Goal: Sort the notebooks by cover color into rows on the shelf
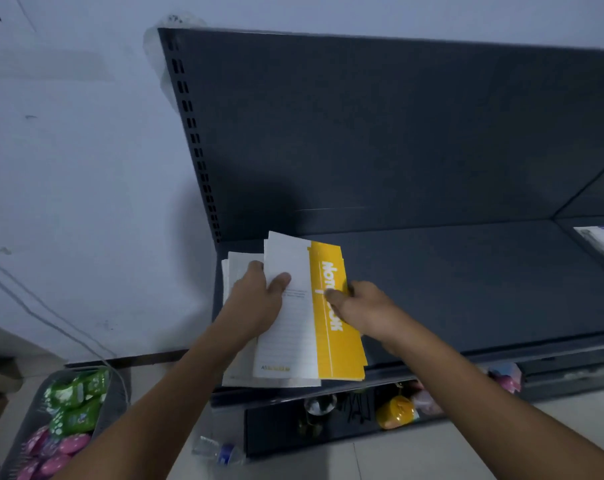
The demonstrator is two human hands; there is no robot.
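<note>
Two bare forearms reach forward from the bottom of the view to a stack of thin paper notebooks (pixel 286 323) lying at the left end of the dark grey metal shelf (pixel 449 282), its near end overhanging the front edge; the left hand (pixel 259 299) lies on the white covers, thumb spread apart from the fingers and pressing down, clamped on nothing; the right hand (pixel 359 306) pinches the right edge of the yellow-covered notebook (pixel 335 344) on top, thumb on its printed face, fingers hidden beneath; a further pale notebook (pixel 601 240) lies well apart at the shelf's right end. The step appears to be separating the yellow one from the white; to do it well, keep the left palm firm so the white pile does not slide off the front edge, lift the yellow cover cleanly rather than dragging it, and carry it rightward along the bare shelf to start its own row, square to the front edge.
</note>
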